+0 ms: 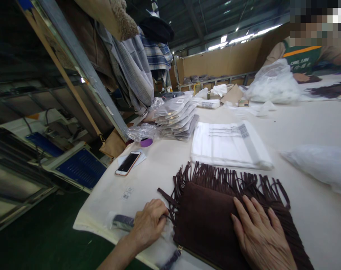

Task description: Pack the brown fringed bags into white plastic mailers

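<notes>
Head view, starting at the far left: a phone (128, 163) lies on the cream table (159, 168), and nearer, a small clear packet (122, 222) sits just left of the left hand (149, 225). That hand is curled shut, pinching the brown fringe strands at the left edge of the brown fringed suede piece (206, 221). The piece lies flat at the near edge of the table, fringe fanned toward the far side, so it looks laid out and being smoothed, not yet bagged or folded. Beyond it rests a stack of folded white bags (229, 144). The right hand (260, 236) is spread flat, pressing on the suede. Far right, another person's sleeve (302, 58) shows behind a plastic heap (274, 82)
</notes>
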`<state>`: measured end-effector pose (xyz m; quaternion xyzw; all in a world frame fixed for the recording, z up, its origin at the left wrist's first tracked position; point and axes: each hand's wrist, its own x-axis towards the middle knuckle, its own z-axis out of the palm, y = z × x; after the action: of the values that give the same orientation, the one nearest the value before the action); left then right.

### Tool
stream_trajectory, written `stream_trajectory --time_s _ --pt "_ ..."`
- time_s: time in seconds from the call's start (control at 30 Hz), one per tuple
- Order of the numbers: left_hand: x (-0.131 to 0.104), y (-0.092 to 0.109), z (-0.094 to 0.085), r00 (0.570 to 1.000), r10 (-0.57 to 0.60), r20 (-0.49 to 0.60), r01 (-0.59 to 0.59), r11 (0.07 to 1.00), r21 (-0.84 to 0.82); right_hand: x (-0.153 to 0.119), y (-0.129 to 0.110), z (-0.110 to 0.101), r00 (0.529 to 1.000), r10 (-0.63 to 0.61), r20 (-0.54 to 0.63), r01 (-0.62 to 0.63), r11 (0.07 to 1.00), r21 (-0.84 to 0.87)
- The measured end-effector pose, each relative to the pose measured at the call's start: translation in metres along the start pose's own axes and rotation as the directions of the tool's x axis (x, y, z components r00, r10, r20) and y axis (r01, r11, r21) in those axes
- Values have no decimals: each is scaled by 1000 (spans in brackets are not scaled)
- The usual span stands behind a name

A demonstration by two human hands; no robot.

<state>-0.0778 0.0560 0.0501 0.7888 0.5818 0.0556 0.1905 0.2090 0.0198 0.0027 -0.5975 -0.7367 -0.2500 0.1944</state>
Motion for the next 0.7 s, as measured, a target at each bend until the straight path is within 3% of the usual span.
stream_trajectory --time_s 0.23,0.3,0.37,0.47,0.7 --pt "10 -13 -24 988 10 152 9 992 -124 0 -1 -1 1000 25 4 -25 1000 16" --pt "16 -11 -30 995 -2 97 14 992 -123 0 -1 -1 1000 25 -1 -25 999 25" --pt "24 -9 -31 999 -24 -38 21 996 -89 0 -1 0 1000 24 -7 -24 999 35" --pt "31 -7 -24 980 -43 -196 35 999 -41 -1 -1 0 999 41 -6 -41 998 40" --pt "5 -6 3 991 50 -120 -60 995 -78 0 -3 -1 998 57 -6 -57 997 45"
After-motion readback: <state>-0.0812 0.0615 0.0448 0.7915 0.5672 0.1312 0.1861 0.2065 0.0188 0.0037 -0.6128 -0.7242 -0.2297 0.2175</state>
